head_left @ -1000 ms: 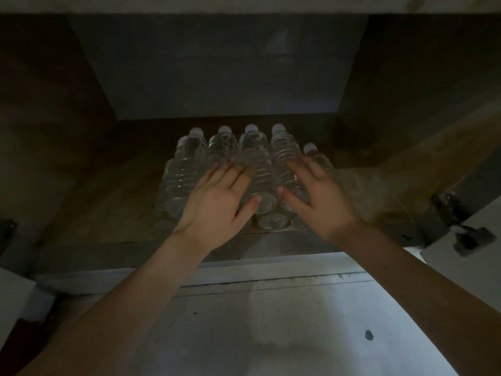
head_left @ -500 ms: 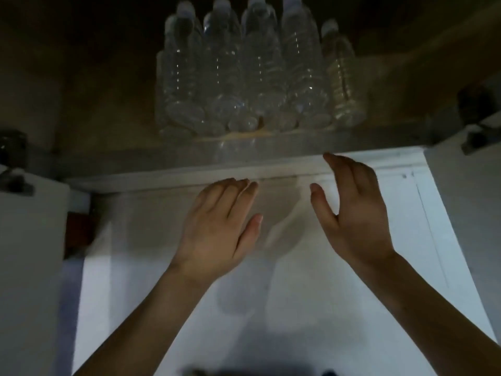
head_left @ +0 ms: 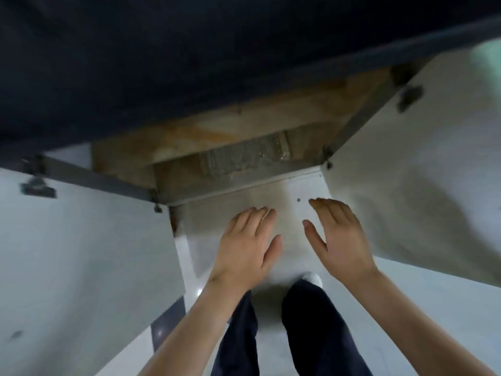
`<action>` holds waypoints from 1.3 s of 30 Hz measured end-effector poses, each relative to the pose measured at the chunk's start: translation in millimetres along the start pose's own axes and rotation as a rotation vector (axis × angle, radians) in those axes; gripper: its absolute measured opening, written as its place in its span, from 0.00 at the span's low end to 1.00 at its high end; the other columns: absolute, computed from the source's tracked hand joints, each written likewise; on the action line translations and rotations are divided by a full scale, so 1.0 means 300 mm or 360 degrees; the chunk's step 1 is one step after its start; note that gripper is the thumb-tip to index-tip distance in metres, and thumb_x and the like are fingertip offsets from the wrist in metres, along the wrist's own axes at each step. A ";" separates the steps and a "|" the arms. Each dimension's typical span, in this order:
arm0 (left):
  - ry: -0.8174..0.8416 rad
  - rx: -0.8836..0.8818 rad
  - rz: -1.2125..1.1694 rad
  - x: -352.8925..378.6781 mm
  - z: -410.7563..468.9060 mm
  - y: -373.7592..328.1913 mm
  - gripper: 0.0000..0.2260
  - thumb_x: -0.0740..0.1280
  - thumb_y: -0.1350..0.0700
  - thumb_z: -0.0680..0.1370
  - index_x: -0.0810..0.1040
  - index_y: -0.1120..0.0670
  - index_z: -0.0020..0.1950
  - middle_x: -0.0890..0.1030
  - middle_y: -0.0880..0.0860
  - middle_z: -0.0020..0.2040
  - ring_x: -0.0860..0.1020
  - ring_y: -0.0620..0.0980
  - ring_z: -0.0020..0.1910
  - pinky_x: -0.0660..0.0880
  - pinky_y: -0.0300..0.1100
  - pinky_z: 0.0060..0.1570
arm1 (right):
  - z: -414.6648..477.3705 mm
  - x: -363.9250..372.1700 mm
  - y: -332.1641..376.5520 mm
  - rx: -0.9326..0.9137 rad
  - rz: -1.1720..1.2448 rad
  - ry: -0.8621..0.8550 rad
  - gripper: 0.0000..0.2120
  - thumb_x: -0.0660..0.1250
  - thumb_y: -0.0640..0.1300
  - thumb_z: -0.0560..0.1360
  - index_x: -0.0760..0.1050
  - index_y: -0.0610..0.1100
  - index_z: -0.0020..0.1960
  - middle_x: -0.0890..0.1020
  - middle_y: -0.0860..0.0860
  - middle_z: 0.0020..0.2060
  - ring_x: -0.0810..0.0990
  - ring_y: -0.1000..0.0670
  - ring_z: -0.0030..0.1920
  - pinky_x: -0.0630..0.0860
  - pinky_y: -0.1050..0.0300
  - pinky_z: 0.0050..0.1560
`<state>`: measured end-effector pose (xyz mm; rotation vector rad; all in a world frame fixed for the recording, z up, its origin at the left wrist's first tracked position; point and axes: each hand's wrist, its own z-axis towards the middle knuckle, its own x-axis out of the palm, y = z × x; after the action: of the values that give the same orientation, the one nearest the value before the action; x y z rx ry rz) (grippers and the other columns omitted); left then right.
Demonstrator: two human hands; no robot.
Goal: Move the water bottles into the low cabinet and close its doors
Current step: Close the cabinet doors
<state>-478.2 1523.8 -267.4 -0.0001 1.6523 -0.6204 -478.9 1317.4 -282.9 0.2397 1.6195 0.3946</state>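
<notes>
Now, left hand [head_left: 244,246], right hand [head_left: 344,244], two doors [head_left: 81,253]

It looks like a kitchen: a low wooden cupboard [head_left: 244,131] with white doors [head_left: 81,253] under a dark counter [head_left: 189,50], on a shiny white floor [head_left: 433,308].

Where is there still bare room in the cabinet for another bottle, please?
Bare wood shows left of the bottles, up to the cabinet side, and a narrower strip on their right. The middle is packed. The left hand and right hand hover open between the left door and right door.
</notes>
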 end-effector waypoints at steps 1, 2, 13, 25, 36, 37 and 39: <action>-0.0022 0.0026 -0.0017 -0.123 0.006 -0.066 0.21 0.57 0.49 0.81 0.78 0.60 0.65 0.80 0.57 0.62 0.78 0.57 0.60 0.74 0.51 0.62 | -0.015 -0.124 0.045 0.0017 0.0015 -0.0011 0.24 0.56 0.55 0.80 0.76 0.38 0.65 0.81 0.43 0.60 0.76 0.40 0.61 0.75 0.44 0.60; -0.0026 0.0044 -0.0026 -0.239 0.012 -0.127 0.21 0.56 0.49 0.81 0.78 0.60 0.66 0.80 0.56 0.63 0.77 0.56 0.62 0.74 0.50 0.63 | -0.029 -0.239 0.088 0.0033 0.0033 -0.0039 0.24 0.56 0.55 0.80 0.76 0.38 0.64 0.81 0.43 0.59 0.76 0.40 0.61 0.75 0.44 0.60; -0.0190 0.0226 0.0052 -0.927 0.055 -0.515 0.24 0.50 0.44 0.83 0.75 0.55 0.69 0.78 0.51 0.66 0.76 0.51 0.66 0.72 0.48 0.65 | -0.166 -0.967 0.230 0.0105 -0.0100 -0.0427 0.23 0.55 0.54 0.79 0.79 0.41 0.60 0.82 0.47 0.56 0.79 0.42 0.58 0.78 0.48 0.57; -0.0209 0.0363 0.0081 -0.839 0.321 -0.646 0.25 0.50 0.44 0.82 0.59 0.50 0.79 0.65 0.50 0.77 0.61 0.51 0.76 0.59 0.47 0.74 | -0.204 -1.057 -0.110 0.0492 -0.0017 -0.0588 0.28 0.54 0.55 0.81 0.54 0.49 0.79 0.64 0.44 0.75 0.64 0.40 0.73 0.68 0.42 0.71; 0.0268 0.0480 0.0211 -0.639 0.705 -0.462 0.27 0.59 0.45 0.82 0.58 0.50 0.79 0.60 0.53 0.79 0.57 0.55 0.78 0.55 0.54 0.76 | -0.090 -0.804 -0.268 0.1089 0.0235 -0.0107 0.27 0.62 0.49 0.81 0.60 0.45 0.77 0.69 0.45 0.73 0.65 0.42 0.72 0.66 0.46 0.71; 0.0293 0.0513 0.0218 -0.629 0.735 -0.436 0.27 0.58 0.44 0.82 0.59 0.50 0.79 0.61 0.53 0.79 0.57 0.56 0.78 0.55 0.55 0.76 | -0.085 -0.788 -0.263 0.1176 0.0262 -0.0085 0.27 0.63 0.47 0.80 0.61 0.44 0.77 0.69 0.44 0.72 0.66 0.42 0.72 0.67 0.47 0.70; 0.0347 0.0582 0.0241 -0.613 0.790 -0.387 0.27 0.54 0.42 0.81 0.60 0.51 0.79 0.62 0.54 0.78 0.57 0.56 0.78 0.56 0.56 0.76 | -0.073 -0.764 -0.254 0.1331 0.0271 -0.0073 0.27 0.63 0.45 0.80 0.61 0.43 0.77 0.69 0.44 0.72 0.67 0.42 0.71 0.69 0.47 0.68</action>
<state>-265.2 1395.2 -63.7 0.4681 1.7056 -0.8196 -473.7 1157.0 -101.1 1.0114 1.6473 -0.1863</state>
